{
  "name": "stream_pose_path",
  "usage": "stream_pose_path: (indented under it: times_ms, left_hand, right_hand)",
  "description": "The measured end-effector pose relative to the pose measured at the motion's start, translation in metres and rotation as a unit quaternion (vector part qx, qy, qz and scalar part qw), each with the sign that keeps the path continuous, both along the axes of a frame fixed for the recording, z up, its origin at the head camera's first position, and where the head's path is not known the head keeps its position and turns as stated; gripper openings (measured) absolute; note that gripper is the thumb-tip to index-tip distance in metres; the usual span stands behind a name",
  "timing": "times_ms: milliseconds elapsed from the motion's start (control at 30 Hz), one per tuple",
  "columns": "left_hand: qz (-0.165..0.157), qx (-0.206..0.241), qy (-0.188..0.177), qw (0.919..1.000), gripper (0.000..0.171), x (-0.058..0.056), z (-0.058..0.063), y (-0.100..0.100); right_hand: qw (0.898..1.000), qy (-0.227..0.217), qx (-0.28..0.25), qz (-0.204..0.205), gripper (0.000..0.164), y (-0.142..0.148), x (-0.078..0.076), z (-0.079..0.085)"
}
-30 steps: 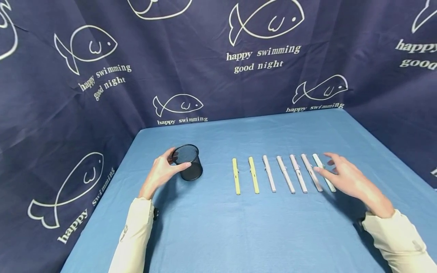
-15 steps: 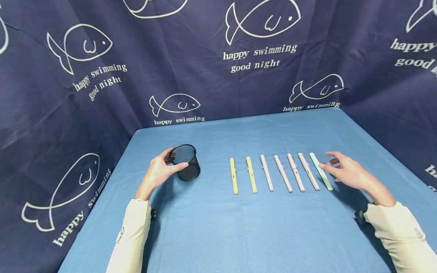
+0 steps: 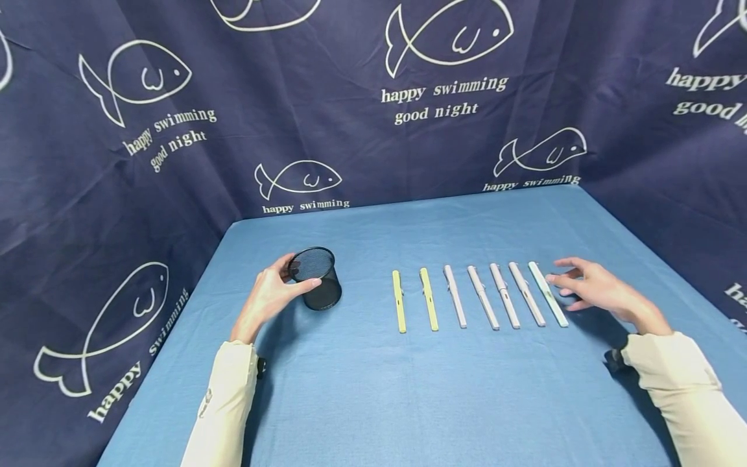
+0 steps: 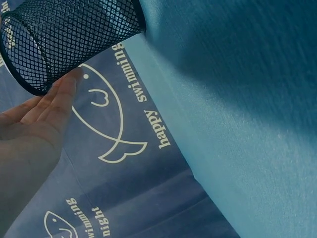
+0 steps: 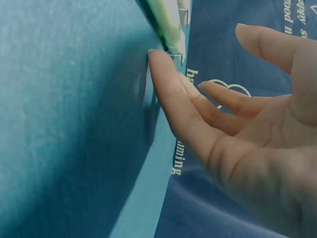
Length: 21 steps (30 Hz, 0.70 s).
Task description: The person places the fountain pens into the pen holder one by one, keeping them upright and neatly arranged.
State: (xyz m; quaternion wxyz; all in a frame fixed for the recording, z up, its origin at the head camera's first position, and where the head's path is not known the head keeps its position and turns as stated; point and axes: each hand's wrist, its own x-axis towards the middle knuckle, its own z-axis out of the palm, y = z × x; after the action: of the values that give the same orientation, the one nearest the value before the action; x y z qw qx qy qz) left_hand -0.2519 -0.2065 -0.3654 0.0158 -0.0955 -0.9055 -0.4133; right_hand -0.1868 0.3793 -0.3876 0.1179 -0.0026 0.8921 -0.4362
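My left hand point(image 3: 270, 295) holds a black mesh pen cup point(image 3: 324, 293) at the left of the table, thumb on the near side and fingers behind. The left wrist view shows the fingers against the mesh wall of the cup point(image 4: 84, 37). At the right end of a row of pens lies a pale green and white pen point(image 3: 548, 295). Beside it hovers my right hand point(image 3: 601, 288), fingers loosely spread and holding nothing. Its fingertips are very near that pen; whether they touch it I cannot tell. In the right wrist view, the pen point(image 5: 168, 25) lies just beyond the fingertips.
Left of the green pen lie several pale pink pens point(image 3: 483, 298), roughly parallel. Two yellow pens, a left one point(image 3: 399, 301) and a right one point(image 3: 428, 299), sit nearer the cup. Dark blue fish-print cloth point(image 3: 373, 149) walls the blue table's back and sides.
My right hand has drawn slightly back from the green pen, uncovering more of it. The pen's green side shows less than half a second ago. My left hand stays on the cup.
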Motion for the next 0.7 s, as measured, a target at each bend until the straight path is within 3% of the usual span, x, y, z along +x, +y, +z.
stream_pose_path:
  times_ms: [300,700]
  left_hand:
    - [0.001,0.009,-0.006,0.9999,0.097,-0.001,-0.001,0.0]
    - [0.003,0.009,-0.004,1.0,0.096,-0.001,-0.002,0.0]
  right_hand:
    - [0.999,-0.016,-0.039,-0.003,0.073,0.0,-0.007,-0.001]
    - [0.998,-0.04,-0.042,0.005,0.074,0.0,-0.016,0.0]
